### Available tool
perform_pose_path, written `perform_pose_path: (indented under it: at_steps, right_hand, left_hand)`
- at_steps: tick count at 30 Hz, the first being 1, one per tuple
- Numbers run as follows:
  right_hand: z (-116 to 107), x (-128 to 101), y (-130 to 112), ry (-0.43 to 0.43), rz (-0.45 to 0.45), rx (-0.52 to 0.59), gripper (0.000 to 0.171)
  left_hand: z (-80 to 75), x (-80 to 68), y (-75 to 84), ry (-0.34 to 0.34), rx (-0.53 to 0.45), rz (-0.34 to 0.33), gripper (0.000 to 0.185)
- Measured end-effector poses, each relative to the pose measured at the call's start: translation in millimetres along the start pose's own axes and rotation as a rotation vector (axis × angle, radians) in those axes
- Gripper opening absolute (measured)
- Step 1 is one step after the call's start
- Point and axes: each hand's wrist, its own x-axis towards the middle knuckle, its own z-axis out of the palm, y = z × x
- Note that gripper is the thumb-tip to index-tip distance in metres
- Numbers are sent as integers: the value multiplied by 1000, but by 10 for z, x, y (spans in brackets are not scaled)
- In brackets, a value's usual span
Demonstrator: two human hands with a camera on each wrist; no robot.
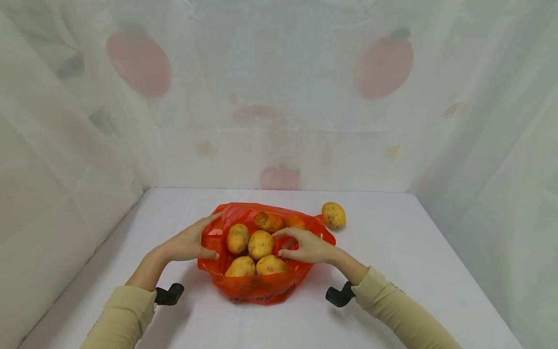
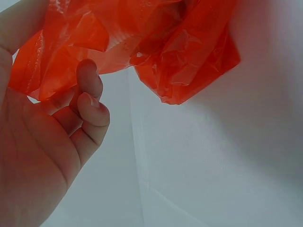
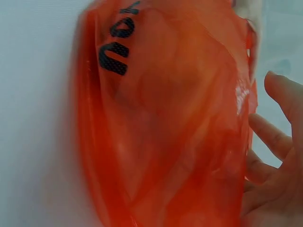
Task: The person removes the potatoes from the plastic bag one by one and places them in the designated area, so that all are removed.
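1. Orange plastic bag (image 1: 257,286) lies open on the white bench (image 1: 392,291), between both hands.
2. Left hand (image 1: 189,242) pinches the bag's rim at its left side.
3. Right hand (image 1: 307,246), fingers loosely spread, rests on the right rim, holding nothing.
4. Six potatoes (image 1: 260,244) sit inside; another potato (image 1: 333,215) lies beyond the right hand.
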Motion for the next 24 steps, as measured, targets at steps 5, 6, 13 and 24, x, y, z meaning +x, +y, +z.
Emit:
perform_pose_path:
  at_steps: [5, 6, 13, 24]
  right_hand:
    - [64, 32, -6, -15, -18, 4, 44]
    - [77, 40, -3, -14, -22, -2, 44]
    - [167, 77, 22, -23, -3, -38, 41]
    - [226, 59, 63, -15, -13, -88, 38]
  left_hand:
    - [-7, -7, -4, 16, 28, 22, 99]
    - [-8, -6, -4, 19, 34, 26, 99]
    - [-3, -5, -8, 23, 59, 43, 99]
    - [15, 9, 36, 11, 43, 59, 97]
